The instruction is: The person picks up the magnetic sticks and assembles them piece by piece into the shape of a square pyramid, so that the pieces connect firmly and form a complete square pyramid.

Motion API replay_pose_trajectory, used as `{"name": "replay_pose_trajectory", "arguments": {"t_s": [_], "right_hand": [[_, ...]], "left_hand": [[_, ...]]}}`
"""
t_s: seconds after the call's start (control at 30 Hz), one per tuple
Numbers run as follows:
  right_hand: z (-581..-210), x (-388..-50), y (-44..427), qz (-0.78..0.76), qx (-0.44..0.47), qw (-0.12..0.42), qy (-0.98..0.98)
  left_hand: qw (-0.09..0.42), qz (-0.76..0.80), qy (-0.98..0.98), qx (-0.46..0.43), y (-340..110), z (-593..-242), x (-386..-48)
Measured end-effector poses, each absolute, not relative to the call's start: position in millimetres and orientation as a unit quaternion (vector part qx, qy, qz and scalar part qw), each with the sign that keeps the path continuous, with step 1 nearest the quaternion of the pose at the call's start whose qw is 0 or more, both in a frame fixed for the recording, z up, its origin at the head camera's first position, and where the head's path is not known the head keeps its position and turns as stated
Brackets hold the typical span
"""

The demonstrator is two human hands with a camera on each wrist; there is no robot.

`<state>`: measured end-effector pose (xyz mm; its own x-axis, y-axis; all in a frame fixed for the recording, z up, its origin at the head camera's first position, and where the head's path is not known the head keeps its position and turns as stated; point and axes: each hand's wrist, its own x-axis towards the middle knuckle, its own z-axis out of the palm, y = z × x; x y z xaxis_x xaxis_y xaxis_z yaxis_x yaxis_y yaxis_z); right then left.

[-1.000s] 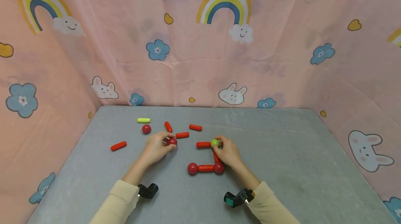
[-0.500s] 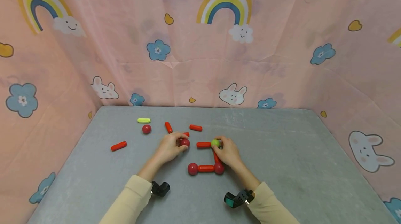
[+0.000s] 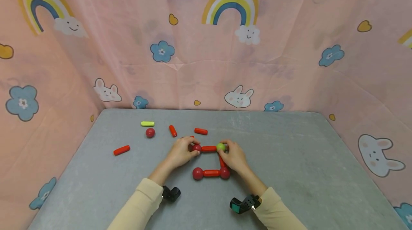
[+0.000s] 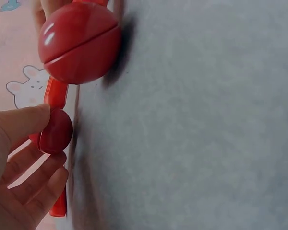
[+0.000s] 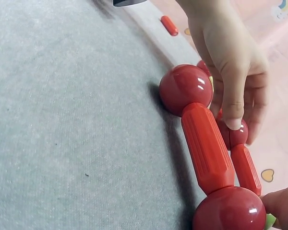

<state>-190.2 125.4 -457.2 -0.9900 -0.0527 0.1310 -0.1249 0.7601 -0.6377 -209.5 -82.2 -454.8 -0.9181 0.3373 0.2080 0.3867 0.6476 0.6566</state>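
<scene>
Between thumb and fingers my left hand point(image 3: 181, 152) pinches a red ball point(image 4: 56, 132), which meets the left end of a red rod point(image 3: 209, 148). At that rod's other end sits a green ball point(image 3: 221, 147), gripped by my right hand point(image 3: 235, 155). From the green ball a second red rod point(image 3: 222, 161), partly behind the right hand, runs down to a red corner ball point(image 3: 225, 172). A lower red rod point(image 5: 207, 146) links that corner to another red ball point(image 5: 186, 90). Together these pieces form a shape open on its left side.
Loose on the grey table point(image 3: 289, 158) lie a lime rod point(image 3: 147, 123), a red ball point(image 3: 150, 132) and red rods, among them one at the left point(image 3: 121, 150) and one at the back point(image 3: 201, 131). Another red rod is mostly hidden behind the left hand. A patterned pink cloth point(image 3: 206, 72) surrounds the table.
My left hand has moved right with its red ball, from apart to touching the upper red rod's left end. The right hand has stayed on the green ball.
</scene>
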Motion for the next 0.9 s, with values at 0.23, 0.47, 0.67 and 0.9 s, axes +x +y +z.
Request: {"name": "replay_pose_trajectory", "arguments": {"t_s": [0.23, 0.47, 0.67, 0.9], "right_hand": [[-458.0, -190.4, 125.0, 0.344, 0.046, 0.053, -0.936], [-457.2, -189.6, 124.6, 0.345, 0.046, 0.053, -0.936], [-456.6, -189.6, 124.8, 0.345, 0.044, 0.05, -0.936], [-455.9, -188.9, 124.0, 0.345, 0.046, 0.052, -0.936]], "left_hand": [[0.027, -0.374, -0.905, -0.201, -81.3, -455.5, -209.8], [0.023, -0.392, -0.898, -0.196, -86.7, -453.2, -211.1], [0.058, -0.397, -0.899, -0.173, -94.9, -446.9, -215.3], [0.09, -0.403, -0.903, -0.117, -97.8, -444.8, -220.5]]}}
